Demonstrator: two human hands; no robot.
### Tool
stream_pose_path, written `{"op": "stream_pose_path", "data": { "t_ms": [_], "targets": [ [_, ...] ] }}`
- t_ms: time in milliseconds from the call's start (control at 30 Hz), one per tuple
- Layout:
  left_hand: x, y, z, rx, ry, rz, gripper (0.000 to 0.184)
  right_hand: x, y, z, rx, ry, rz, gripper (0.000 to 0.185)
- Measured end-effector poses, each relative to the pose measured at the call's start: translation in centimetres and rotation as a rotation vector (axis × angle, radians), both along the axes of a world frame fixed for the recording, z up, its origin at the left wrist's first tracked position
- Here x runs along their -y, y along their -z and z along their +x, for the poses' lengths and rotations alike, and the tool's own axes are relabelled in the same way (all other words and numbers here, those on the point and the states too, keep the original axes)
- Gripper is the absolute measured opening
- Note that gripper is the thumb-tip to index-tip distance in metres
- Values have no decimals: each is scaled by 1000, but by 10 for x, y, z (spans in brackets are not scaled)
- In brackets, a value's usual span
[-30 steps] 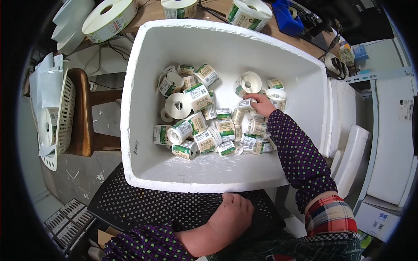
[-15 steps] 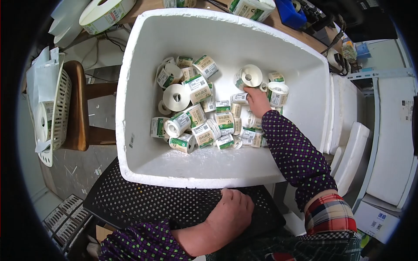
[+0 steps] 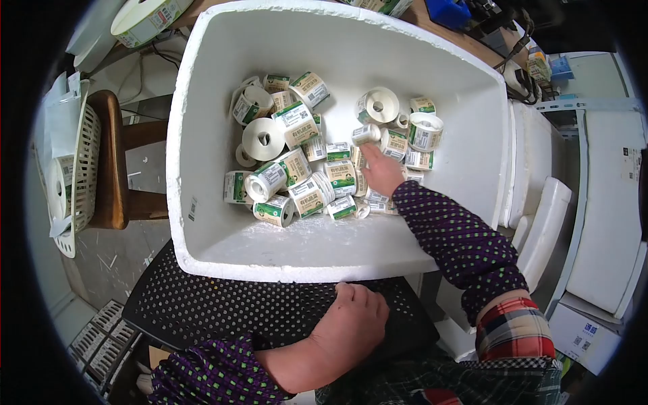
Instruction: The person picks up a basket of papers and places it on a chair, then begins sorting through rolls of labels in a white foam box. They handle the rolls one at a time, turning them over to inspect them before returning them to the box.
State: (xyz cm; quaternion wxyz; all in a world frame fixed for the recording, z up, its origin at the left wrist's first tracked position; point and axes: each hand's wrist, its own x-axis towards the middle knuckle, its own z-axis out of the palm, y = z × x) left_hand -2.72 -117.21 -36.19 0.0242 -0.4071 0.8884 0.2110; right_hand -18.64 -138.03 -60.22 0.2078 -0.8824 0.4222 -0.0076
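Note:
A large white foam box (image 3: 337, 272) holds several label rolls with green, white and tan print. My right hand (image 3: 379, 170) reaches inside among the rolls, its fingertips at a small white roll (image 3: 366, 133); whether it grips anything is unclear. Just beyond lies a larger roll (image 3: 378, 106), seen from its end. To the left, another wide roll (image 3: 263, 138) rests in a pile. My left hand (image 3: 352, 316) is curled near the front edge of the box, above a black perforated seat (image 3: 223, 310); its fingertips are hidden.
At the left stand a brown wooden chair (image 3: 109, 162) and a white plastic basket (image 3: 86, 169) with bags and a roll. Behind the box is a wooden desk with a large roll (image 3: 148, 19) and a blue tape dispenser (image 3: 447, 12). White foam pieces (image 3: 545, 233) lean at the right.
My right hand has moved slightly left and lower, and the small roll by its fingers now stands away from the palm. The view has shifted, moving the box up and left. My left hand remains curled.

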Motion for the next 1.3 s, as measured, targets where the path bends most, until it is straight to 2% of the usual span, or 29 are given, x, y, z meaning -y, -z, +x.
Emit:
{"op": "stream_pose_path", "data": {
  "t_ms": [67,233,300,400,567,633,667,700,767,800,833,900,933,1033,1133,1300],
  "targets": [
    [0,0,0,8,6,46,38,-5,4,9,3,36,-32,56],
    [0,0,-2,-3,-3,28,38,22,13,22,-204,28,223,60],
    [1,-2,-1,-7,-8,37,38,23,17,23,-231,103,273,61],
    [1,-1,1,2,-3,74,38,21,33,15,91,283,256,55],
    [0,1,1,13,7,66,38,28,34,0,318,316,307,47],
    [0,0,2,19,5,54,38,38,26,-1,484,570,815,49],
    [0,0,2,24,11,50,38,38,24,2,665,652,885,45],
    [1,0,2,23,5,49,38,41,18,2,661,646,886,45],
    [1,0,3,17,16,29,38,49,4,-1,919,655,1303,38],
    [0,0,3,12,9,29,38,48,4,-1,931,680,1306,29],
    [0,0,4,9,7,29,38,49,2,-3,923,677,1304,29],
    [0,0,4,0,3,16,37,54,-6,-8,952,668,1624,30],
    [1,0,4,2,10,11,37,54,-9,-9,909,766,1618,36],
    [1,0,4,4,21,12,37,55,-19,-11,856,784,1695,61],
    [1,1,3,2,15,30,37,56,-20,-14,853,781,1781,70],
    [0,4,2,-16,7,36,36,56,-17,-24,901,688,1946,74]
  ]
}}
